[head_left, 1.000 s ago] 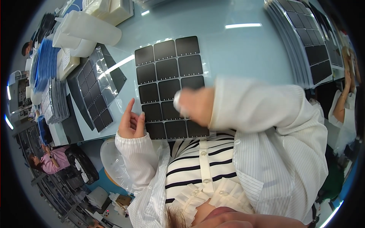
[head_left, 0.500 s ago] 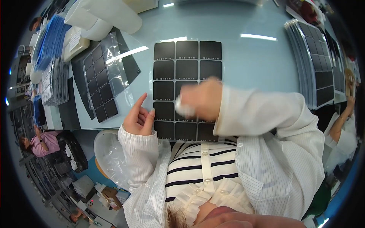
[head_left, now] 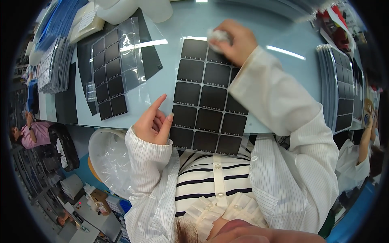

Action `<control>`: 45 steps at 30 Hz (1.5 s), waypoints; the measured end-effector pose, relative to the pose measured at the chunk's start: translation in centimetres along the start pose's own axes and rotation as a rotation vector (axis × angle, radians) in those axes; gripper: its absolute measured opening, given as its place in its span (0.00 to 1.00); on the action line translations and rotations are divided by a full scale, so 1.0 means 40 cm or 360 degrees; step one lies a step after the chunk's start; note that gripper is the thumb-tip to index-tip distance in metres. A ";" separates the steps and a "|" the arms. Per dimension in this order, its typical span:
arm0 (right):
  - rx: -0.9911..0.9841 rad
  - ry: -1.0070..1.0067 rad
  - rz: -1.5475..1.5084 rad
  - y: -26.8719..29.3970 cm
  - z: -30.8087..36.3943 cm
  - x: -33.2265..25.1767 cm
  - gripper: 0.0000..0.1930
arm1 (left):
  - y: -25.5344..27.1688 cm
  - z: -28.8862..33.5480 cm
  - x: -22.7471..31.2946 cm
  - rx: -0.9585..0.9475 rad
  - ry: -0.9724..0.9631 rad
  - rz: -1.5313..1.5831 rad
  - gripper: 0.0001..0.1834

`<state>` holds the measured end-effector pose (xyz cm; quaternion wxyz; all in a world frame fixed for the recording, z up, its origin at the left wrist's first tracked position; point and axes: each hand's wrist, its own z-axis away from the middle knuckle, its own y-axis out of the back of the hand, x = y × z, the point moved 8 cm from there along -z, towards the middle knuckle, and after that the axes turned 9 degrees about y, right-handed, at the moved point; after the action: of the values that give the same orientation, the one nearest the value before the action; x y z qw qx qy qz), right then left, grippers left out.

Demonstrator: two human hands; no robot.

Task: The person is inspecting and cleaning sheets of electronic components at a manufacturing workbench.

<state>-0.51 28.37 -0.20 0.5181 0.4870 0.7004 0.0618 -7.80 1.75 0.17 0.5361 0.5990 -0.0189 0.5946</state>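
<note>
while the right hand (head_left: 239, 42) has a white wad (head_left: 219, 38) clamped between thumb and fingers at the far edge of the black-panelled sheet (head_left: 213, 97), the left hand (head_left: 153, 123) holds nothing, thumb and index spread apart by the sheet's left edge; can't tell if the thumb presses on it. sheet lies on the surface (head_left: 310, 71) in front of the person, near end sticking out past the edge toward the striped top (head_left: 210, 178). likely trouble: if barely held down, a hard rub could drag or twist the sheet; wad might snag the clear border and lift it; overhanging end could bend if the body leans in. vs half a second ago: right hand and wad were blurred over the middle rows, now at the far edge; left hand about the same. sheet looks more slanted, but camera moved too, so can't say it slid.
</note>
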 end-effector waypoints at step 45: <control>-0.0175 -0.0092 0.0353 -0.039 0.068 -0.110 0.11 | -0.008 0.014 -0.001 0.0204 -0.0369 -0.0105 0.21</control>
<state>0.60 23.15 0.58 0.5539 0.5339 0.6226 0.1430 -7.22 1.47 0.09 0.5103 0.6969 -0.0231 0.5033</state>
